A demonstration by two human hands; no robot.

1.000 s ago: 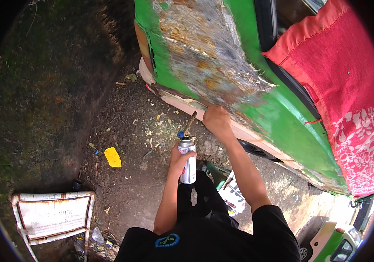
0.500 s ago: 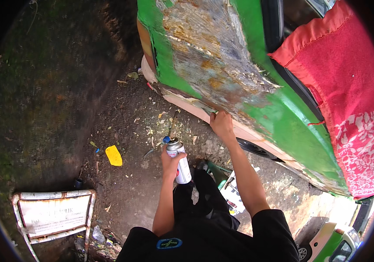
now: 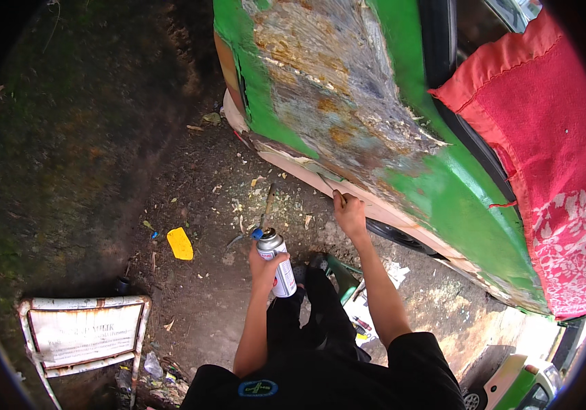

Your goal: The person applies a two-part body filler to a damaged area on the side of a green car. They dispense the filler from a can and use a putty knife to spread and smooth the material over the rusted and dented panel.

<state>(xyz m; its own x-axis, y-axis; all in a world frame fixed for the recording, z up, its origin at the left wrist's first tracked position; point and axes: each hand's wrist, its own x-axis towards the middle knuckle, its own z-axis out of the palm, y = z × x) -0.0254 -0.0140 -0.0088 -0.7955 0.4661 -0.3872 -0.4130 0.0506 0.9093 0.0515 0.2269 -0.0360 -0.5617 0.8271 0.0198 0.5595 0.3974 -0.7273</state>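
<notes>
My left hand (image 3: 263, 270) is wrapped round a gas torch (image 3: 281, 275): a white and silver canister with a blue knob and a long thin nozzle pointing away from me. No flame can be seen at its tip. My right hand (image 3: 350, 217) is closed in a pinch beside the car's lower sill, on a thin, narrow thing (image 3: 325, 181) that reaches toward the panel; its kind is too small to tell. The green car (image 3: 467, 181) has a large stripped patch (image 3: 337, 96) of rust, grey and brown above the pale pink sill (image 3: 293, 167).
A red cloth (image 3: 512, 116) hangs over the car at right. Paint flakes and a yellow piece (image 3: 179, 244) lie on the dirt ground. A rusty white metal-framed sign (image 3: 86, 335) stands at lower left. Near my legs are a green object (image 3: 341, 277) and a white sheet with small items (image 3: 361, 311).
My right hand has drawn back from the sill, toward me, and the thin thing in it shows more. The torch in my left hand has shifted slightly down and left.
</notes>
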